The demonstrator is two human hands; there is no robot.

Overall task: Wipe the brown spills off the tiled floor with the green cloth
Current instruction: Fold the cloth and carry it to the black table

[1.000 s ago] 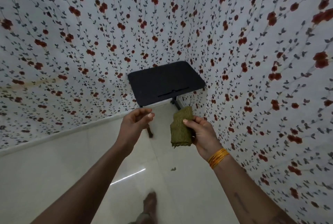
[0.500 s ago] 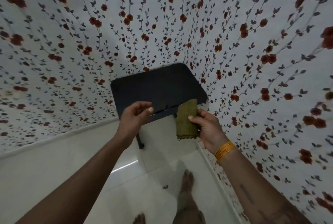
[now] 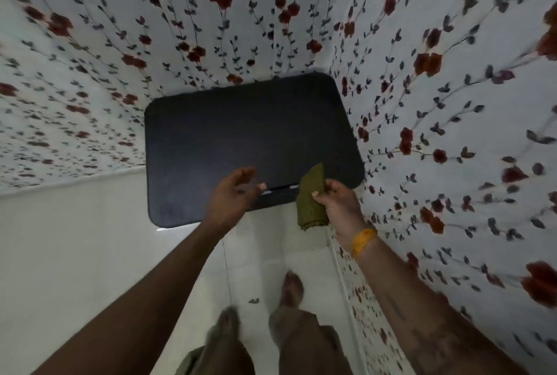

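My right hand (image 3: pixel 340 204) grips a folded green cloth (image 3: pixel 310 200) upright, over the near right corner of a small black table (image 3: pixel 241 139). My left hand (image 3: pixel 233 194) hovers beside it over the table's near edge, fingers loosely curled, holding nothing. A small dark brown spot (image 3: pixel 253 301) lies on the white tiled floor (image 3: pixel 90 254) between my bare feet (image 3: pixel 291 284).
The black table stands in the corner where two floral-patterned walls (image 3: pixel 452 103) meet. The right wall runs close along my right arm. My legs and feet fill the lower middle. White floor tiles stretch to the left.
The view has come closer to the table, which now looks much larger. Both hands now hover over its near edge, the cloth still in my right hand. My feet stepped forward.
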